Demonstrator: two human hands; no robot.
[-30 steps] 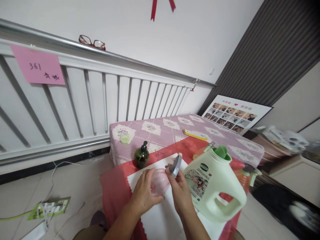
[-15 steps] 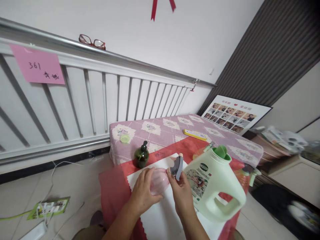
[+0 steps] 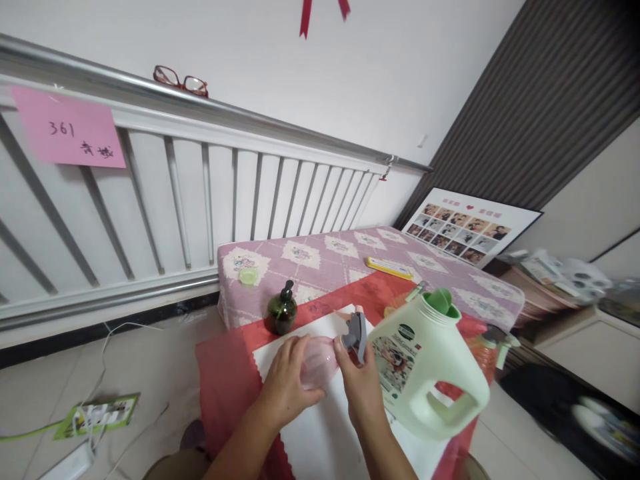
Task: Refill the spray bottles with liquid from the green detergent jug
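Note:
A clear pink spray bottle (image 3: 319,362) is held tilted above the white sheet, its grey trigger head (image 3: 356,333) pointing up and right. My left hand (image 3: 283,380) wraps round the bottle's body. At the neck, the fingers of my right hand (image 3: 361,377) are closed on the trigger head. Just right of my right hand stands a large pale green jug (image 3: 425,373) with a printed label and its mouth uncapped, a green spout showing inside. Behind my left hand is a dark green pump bottle (image 3: 283,312).
A light green cap (image 3: 248,275) lies on the patterned tablecloth (image 3: 320,253). Further back is a yellow-edged box (image 3: 389,267). An orange spray bottle (image 3: 487,353) stands partly behind the jug. The red cloth (image 3: 225,373) lies under the white sheet (image 3: 325,433).
The view has shifted very slightly. Both hands keep their hold on the spray bottle, and the trigger head looks turned a little.

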